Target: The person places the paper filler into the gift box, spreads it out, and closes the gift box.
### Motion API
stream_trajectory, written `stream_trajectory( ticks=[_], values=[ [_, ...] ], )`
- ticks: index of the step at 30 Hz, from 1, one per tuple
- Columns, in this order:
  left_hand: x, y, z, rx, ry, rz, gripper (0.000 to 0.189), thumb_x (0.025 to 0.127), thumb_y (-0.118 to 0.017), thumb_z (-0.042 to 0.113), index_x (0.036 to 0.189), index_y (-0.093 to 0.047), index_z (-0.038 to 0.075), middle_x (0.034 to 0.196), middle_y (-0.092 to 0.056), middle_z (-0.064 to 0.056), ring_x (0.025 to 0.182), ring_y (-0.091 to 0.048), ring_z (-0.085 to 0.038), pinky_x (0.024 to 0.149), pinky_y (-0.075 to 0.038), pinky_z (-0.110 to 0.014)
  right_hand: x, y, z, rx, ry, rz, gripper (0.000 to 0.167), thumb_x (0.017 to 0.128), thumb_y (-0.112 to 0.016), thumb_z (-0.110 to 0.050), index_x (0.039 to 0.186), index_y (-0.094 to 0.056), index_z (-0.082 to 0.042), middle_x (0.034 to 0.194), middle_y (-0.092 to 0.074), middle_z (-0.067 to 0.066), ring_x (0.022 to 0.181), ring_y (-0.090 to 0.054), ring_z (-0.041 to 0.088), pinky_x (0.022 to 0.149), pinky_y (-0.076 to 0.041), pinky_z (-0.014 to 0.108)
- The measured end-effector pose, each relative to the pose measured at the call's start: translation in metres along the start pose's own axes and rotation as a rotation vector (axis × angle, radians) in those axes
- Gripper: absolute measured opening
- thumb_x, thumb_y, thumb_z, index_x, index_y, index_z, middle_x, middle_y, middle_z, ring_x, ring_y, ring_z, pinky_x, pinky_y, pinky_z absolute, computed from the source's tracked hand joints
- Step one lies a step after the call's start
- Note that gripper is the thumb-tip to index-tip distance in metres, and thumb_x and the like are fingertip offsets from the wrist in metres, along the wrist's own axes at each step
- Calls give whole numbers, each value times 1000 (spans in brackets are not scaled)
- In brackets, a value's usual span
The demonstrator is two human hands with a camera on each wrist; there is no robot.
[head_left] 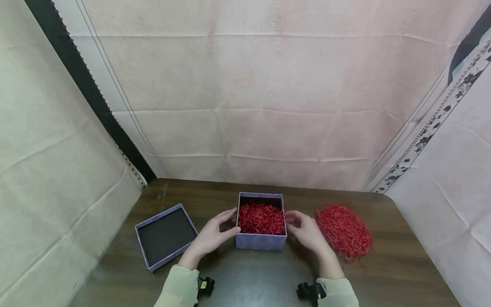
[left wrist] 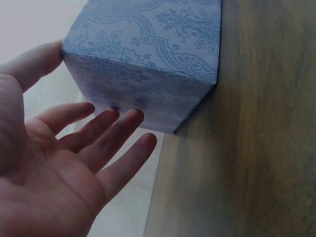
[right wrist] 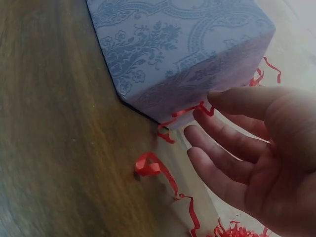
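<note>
A lidless purple-blue patterned box (head_left: 261, 242) stands on the table, with red shredded paper (head_left: 262, 218) inside it. At its left side is my left hand (head_left: 212, 233), fingers spread and held out along the wall. In the left wrist view the thumb (left wrist: 47, 57) meets a top corner of the box (left wrist: 143, 37). Beside the opposite wall, my right hand (head_left: 307, 232) pinches a thin red paper strand (right wrist: 183, 112) between thumb and forefinger, the other fingers loosely bent. Another curled red strand (right wrist: 148, 165) lies on the table below that hand.
The box lid (head_left: 166, 236) lies at the left with its dark inside up. A loose pile of red shredded paper (head_left: 343, 230) sits right of my right hand. Pale cloth (head_left: 261, 94) hangs behind the wooden table (head_left: 399, 260) and at both sides.
</note>
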State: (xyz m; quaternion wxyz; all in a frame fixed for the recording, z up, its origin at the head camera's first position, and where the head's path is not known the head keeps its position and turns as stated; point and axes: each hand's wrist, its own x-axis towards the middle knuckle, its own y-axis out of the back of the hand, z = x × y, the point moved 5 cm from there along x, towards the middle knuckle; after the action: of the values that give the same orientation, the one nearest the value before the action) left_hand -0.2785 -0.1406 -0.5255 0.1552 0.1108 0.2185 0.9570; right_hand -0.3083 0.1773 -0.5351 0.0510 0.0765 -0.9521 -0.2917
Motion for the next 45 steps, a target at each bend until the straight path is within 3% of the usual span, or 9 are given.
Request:
stream_trajectory(
  ticks=[4,8,18,21,25,33,38,45],
  values=[
    [-1,0,0,-5,-7,-2,69,104,-74,31,163,-46,7,163,-47,-19,135,-60,-33,112,-48,-55,-1,1,0,24,-27,7,22,102,-72,-8,122,-76,-14,104,-76,2,91,-71,21,73,-61,38],
    [-1,0,1,-10,-10,-5,69,104,-74,30,163,-46,6,163,-46,-19,135,-60,-34,112,-48,-55,-2,4,-1,54,-36,27,19,103,-71,-10,121,-77,-13,102,-76,3,87,-71,21,70,-60,36],
    [0,1,2,-3,6,6,71,102,-76,31,162,-46,7,164,-46,-17,137,-59,-33,113,-46,-54,2,9,-14,103,-18,106,29,105,-69,-13,134,-73,-9,111,-77,11,90,-75,24,73,-63,36],
    [0,2,3,3,8,7,72,102,-76,32,162,-46,7,164,-46,-17,137,-59,-33,113,-46,-54,4,9,-19,70,-9,110,31,106,-68,-14,137,-73,-8,118,-77,13,99,-76,27,80,-64,41],
    [0,1,4,6,2,7,72,102,-76,33,162,-46,7,163,-47,-18,136,-60,-33,113,-47,-54,6,11,-28,10,28,131,30,106,-69,-16,135,-74,-9,126,-76,13,111,-74,30,89,-62,47],
    [-1,1,4,16,3,-1,73,102,-75,33,163,-45,5,163,-47,-17,136,-60,-33,112,-48,-54,11,17,-62,-150,240,167,21,103,-73,-12,122,-82,-12,113,-78,6,97,-74,21,84,-63,45],
    [0,1,4,19,5,-1,74,103,-75,35,163,-44,4,162,-48,-16,136,-60,-33,112,-48,-54,17,11,-90,-266,323,87,19,100,-76,-9,117,-83,-11,113,-78,8,100,-74,24,88,-62,47],
    [-1,1,4,9,3,8,72,103,-75,33,162,-45,5,162,-49,-17,135,-60,-34,111,-48,-55,27,-2,-109,-289,370,-133,24,102,-74,-11,125,-81,-10,122,-77,8,96,-70,19,83,-60,41]
  ],
)
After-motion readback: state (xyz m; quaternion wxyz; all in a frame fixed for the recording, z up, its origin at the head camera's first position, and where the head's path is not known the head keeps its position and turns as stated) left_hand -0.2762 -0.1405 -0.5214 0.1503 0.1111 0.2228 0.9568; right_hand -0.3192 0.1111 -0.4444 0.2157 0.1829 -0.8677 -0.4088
